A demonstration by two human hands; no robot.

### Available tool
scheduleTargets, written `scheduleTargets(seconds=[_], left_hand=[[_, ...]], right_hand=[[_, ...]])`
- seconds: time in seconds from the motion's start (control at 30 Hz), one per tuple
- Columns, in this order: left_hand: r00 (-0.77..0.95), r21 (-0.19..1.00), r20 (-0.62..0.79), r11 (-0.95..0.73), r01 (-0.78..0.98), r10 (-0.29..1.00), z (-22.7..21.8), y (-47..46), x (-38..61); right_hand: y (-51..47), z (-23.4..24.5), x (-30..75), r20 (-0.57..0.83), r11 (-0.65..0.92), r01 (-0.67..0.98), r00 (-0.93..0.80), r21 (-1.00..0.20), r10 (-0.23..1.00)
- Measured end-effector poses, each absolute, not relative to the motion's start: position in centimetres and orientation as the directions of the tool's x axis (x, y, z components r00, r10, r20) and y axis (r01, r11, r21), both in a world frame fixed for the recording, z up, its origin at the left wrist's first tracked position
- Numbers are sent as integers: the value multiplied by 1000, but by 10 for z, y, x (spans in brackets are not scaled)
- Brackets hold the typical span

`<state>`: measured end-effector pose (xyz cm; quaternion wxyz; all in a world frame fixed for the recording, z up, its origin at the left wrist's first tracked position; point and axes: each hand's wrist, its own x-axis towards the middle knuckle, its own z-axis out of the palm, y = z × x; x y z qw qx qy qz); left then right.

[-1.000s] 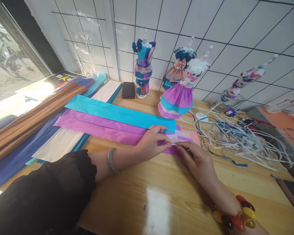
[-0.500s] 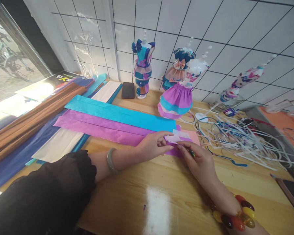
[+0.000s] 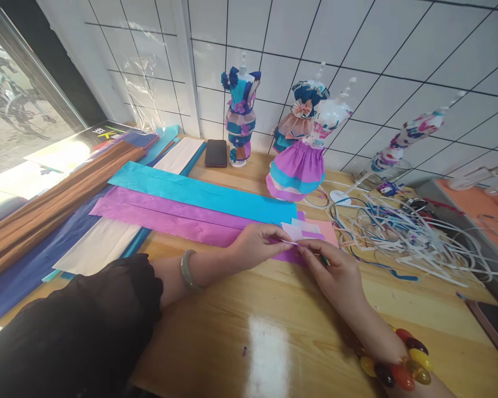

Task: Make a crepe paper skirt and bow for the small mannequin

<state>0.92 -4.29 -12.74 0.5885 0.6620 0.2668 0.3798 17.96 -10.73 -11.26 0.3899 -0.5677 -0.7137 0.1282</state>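
Between my two hands a thin, pale pink-white strip of paper (image 3: 290, 242) is held at both ends. My left hand (image 3: 255, 246) pinches its left end between thumb and fingertips. The thumb and forefinger of my right hand (image 3: 336, 268) close on the other end. A small dark green object (image 3: 324, 260) shows among the right fingers; its kind is hidden. Just beyond the fingertips lie small white and purple paper pieces (image 3: 311, 228) and a salmon-pink sheet (image 3: 328, 232). Long turquoise paper (image 3: 207, 190) and purple paper (image 3: 170, 221) stretch away to the left.
Dressed mannequins (image 3: 241, 119) stand along the tiled wall, one in a purple layered skirt (image 3: 296, 168). A phone (image 3: 216, 153) lies behind the papers. Tangled narrow strips (image 3: 398, 237) cover the right side. Brown folded paper (image 3: 62, 204) lies at left, and a dark tablet-like object (image 3: 493, 326) at right.
My left fingers have closed from a looser, spread pose into a pinch on the strip. Both hands stay in nearly the same spot, and the view has shifted slightly.
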Motion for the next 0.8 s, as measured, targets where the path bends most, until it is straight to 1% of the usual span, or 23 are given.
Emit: scheduleTargets(seconds=[0.13, 0.23, 0.33, 0.57, 0.67, 0.8], left_hand=[[574, 983, 185, -147, -113, 798, -128, -42, 9], [569, 982, 180, -112, -153, 802, -127, -43, 9], [567, 979, 168, -71, -190, 807, -126, -43, 9], [580, 976, 136, -9, -217, 804, -125, -43, 9], [595, 982, 132, -25, -185, 793, -124, -43, 8], [603, 987, 132, -46, -156, 787, -123, -43, 7]], right_hand=[[-107, -113, 179, 348, 261, 623, 21, -737, 937], [-106, -116, 179, 264, 185, 504, 90, -844, 960], [-104, -117, 180, 189, 119, 395, 143, -911, 972], [-102, -120, 183, 103, 54, 257, 180, -965, 978], [-102, -121, 183, 116, 64, 264, 184, -962, 976], [-104, -119, 182, 141, 75, 320, 189, -944, 972]])
